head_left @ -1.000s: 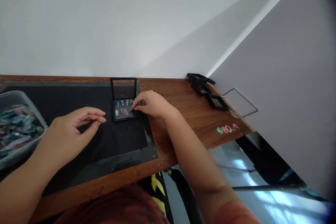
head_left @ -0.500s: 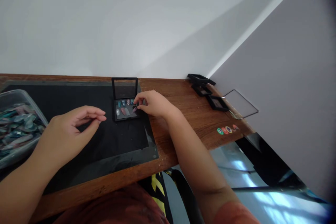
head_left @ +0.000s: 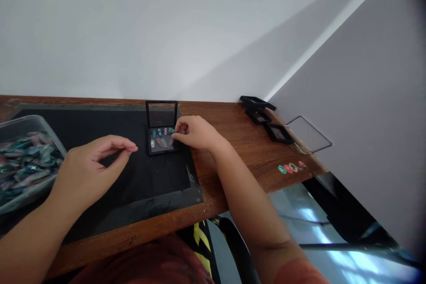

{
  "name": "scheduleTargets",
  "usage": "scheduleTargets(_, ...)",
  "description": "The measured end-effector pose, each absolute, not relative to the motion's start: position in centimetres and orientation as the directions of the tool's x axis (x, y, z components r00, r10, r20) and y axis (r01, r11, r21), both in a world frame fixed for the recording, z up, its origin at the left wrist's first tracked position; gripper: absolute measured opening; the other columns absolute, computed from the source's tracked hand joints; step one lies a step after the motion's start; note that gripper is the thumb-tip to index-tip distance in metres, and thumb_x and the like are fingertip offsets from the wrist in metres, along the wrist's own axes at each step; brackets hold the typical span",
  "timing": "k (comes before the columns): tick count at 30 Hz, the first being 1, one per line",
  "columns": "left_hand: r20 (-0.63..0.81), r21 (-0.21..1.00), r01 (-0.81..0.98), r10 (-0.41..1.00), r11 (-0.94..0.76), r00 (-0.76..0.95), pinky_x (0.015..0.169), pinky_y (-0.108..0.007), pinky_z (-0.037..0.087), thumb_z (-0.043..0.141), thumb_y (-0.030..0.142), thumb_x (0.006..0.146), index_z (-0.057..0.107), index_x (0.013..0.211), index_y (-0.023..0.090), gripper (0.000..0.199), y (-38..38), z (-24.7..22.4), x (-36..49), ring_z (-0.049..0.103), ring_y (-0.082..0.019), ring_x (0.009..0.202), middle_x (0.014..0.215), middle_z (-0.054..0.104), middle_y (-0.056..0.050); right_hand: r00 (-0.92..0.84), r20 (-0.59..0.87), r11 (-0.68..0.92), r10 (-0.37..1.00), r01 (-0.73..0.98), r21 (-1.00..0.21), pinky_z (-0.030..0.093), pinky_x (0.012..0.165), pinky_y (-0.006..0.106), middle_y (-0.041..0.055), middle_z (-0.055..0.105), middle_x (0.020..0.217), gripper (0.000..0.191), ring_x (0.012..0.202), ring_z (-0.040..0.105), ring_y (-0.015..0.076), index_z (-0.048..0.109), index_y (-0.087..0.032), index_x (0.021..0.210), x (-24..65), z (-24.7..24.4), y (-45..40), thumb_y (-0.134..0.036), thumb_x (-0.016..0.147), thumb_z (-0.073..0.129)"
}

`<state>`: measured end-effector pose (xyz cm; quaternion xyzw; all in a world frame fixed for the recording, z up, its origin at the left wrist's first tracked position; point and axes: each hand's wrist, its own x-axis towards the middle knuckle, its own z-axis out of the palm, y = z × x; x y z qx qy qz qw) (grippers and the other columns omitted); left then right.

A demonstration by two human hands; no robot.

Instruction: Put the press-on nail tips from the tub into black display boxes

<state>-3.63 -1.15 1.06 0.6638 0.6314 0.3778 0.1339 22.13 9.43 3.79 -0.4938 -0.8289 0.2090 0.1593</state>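
Observation:
A small black case (head_left: 148,142) stands on the black mat with its clear-windowed lid (head_left: 162,114) raised. Inside lie two rows of press-on nails, among them a white one (head_left: 152,143) and a pinkish one (head_left: 159,142). My right hand (head_left: 195,131) reaches over the case's right side, thumb and fingers curled together at the end of the rows; what is between them is hidden. Left of the case, my left hand (head_left: 96,164) hovers over the mat with its fingertips pinched together, and anything in them is too small to see.
A clear plastic tub (head_left: 55,131) full of loose press-on nails stands at the left. Several black cases (head_left: 278,133) lie by the right wall, near a thin wire frame (head_left: 313,133). Round stickers (head_left: 289,168) are on the wooden table (head_left: 219,113). A wall rises behind.
The view has shifted slightly, so everything sits a little further right. My right thumb and fingers have moved slightly over the case's right end. My left hand stays pinched.

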Motion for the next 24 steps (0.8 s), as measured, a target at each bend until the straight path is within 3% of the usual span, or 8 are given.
scheduleTargets(17, 0.346, 0.66, 0.726, 0.936, -0.193, -0.065, 0.049, -0.022, 0.046, 0.063, 0.038, 0.087, 0.074, 0.092, 0.031, 0.014, -1.1, 1.1, -3.6, 0.078, -0.018, 0.085, 0.093, 0.081, 0.005, -0.518, 0.054, 0.474, 0.853, 0.729, -0.494, 0.036, 0.067, 0.028, -0.002, 0.076, 0.089, 0.022, 0.081, 0.064, 0.0148, 0.068, -0.022, 0.102, 21.5, 3.6, 8.7, -0.024, 0.081, 0.075)
scheduleTargets(24, 0.347, 0.645, 0.738, 0.936, -0.197, -0.054, 0.049, -0.021, 0.048, 0.062, 0.037, 0.088, 0.074, 0.092, 0.032, 0.014, -1.1, 1.2, -3.6, 0.078, -0.018, 0.085, 0.093, 0.081, 0.005, -0.524, 0.075, 0.51, 0.848, 0.771, -0.381, 0.035, 0.068, 0.029, -0.003, 0.079, 0.096, 0.03, 0.091, 0.067, 0.0191, 0.07, -0.026, 0.114, 20.8, 3.5, 7.9, -0.019, 0.084, 0.069)
